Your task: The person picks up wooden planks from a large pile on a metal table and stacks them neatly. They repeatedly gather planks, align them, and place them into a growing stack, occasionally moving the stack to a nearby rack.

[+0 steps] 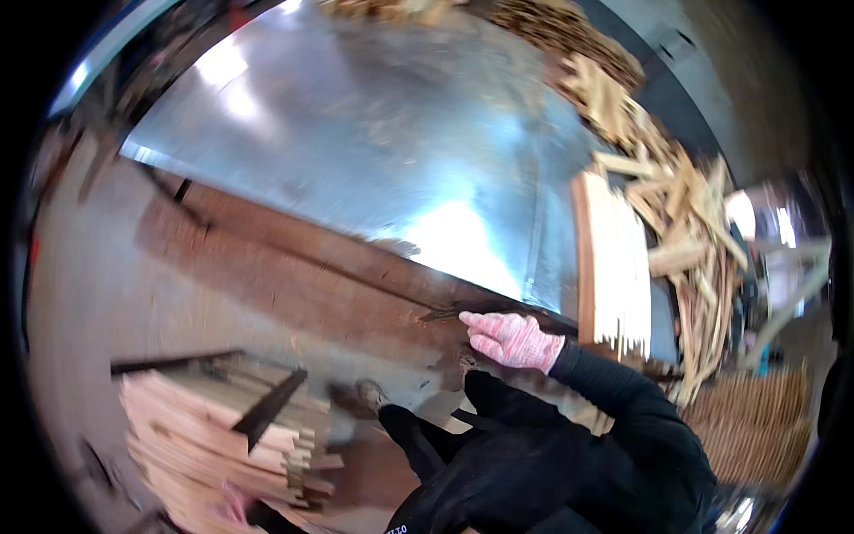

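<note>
My right hand (514, 342), in a pink and white knit glove, hovers by the near edge of a shiny metal-topped table (356, 133). Its fingers stretch loosely to the left, with nothing in them. Down at the lower left, my left hand (233, 504) is a pink blur against a stack of pale wooden boards (191, 436). Motion smears its fingers, so whether it grips a board cannot be made out. Dark metal bars (271, 408) stand up beside that stack.
A row of light wooden strips (614, 258) lies on the table's right side. Beyond it is a jumbled heap of wood offcuts (689, 222). More bundled pieces (569, 36) line the far right edge. A brown stack of thin sticks (747, 423) stands at the right.
</note>
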The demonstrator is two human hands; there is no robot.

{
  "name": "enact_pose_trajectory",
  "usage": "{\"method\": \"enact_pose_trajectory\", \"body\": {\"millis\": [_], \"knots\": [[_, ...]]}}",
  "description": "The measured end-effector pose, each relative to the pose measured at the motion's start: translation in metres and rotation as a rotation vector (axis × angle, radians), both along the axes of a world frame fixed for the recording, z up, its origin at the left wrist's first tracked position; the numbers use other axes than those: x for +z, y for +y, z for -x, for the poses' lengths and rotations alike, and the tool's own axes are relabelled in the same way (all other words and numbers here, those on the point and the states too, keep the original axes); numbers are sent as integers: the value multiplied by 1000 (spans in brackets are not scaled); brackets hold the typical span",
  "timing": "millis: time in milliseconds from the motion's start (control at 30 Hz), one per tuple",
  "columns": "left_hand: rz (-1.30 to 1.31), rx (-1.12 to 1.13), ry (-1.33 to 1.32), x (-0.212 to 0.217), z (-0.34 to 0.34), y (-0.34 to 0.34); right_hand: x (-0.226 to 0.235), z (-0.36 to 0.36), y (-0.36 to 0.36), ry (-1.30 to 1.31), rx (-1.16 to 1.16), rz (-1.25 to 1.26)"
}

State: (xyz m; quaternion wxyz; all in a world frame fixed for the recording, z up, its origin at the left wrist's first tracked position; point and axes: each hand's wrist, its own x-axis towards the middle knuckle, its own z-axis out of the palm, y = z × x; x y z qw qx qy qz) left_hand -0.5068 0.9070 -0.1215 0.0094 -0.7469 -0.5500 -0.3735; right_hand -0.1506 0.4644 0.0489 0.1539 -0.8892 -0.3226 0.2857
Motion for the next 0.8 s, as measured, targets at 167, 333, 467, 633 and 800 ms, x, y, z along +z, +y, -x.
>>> {"method": "enact_pose_trajectory", "body": {"millis": [167,333,467,633,800], "knots": [[272,-761,-538,103,-182,-172,-5,-41,-189,-478,-324,-120],[995,-1484,-520,134,-348,-402,-11,-109,-442,-629,-982,127],[851,-1609,230,121,-482,-540,-37,-176,-615,-657,-1293,6],[459,-1417,729,52,-652,-628,-29,-311,-621,-494,-707,535],[1141,-1312,323,51,-666,-672,-73,-322,-612,49,-1050,-218]]}}
